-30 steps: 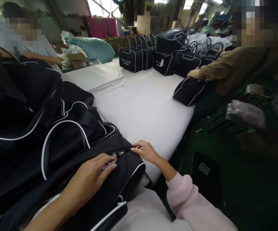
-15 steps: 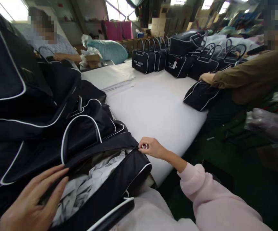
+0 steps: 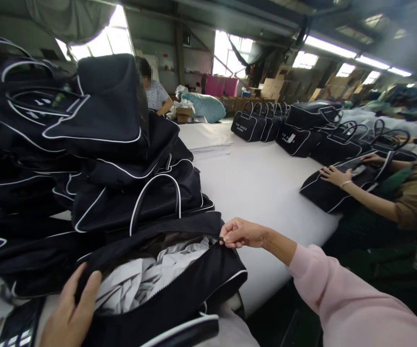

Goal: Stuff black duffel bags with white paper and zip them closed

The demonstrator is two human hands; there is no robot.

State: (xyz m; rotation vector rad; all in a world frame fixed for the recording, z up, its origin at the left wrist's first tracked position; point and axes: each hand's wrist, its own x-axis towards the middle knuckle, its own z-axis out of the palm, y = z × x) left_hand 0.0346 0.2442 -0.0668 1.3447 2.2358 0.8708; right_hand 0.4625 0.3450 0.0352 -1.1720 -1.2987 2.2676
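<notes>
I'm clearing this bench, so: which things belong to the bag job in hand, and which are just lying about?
In hand: open black bag, paper stuffing, zip end pinched by right hand, left hand on the bag's edge.
Lying about: stacked bags, upright bags, co-worker's bag, table.

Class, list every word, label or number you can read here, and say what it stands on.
Two-line white print on the standing bag: too small to read.
White print and tag on the second bag, to its right: blurred.
White marks on a stacked bag, upper left: illegible.
The open bag nearest the camera: no text shows.
</notes>
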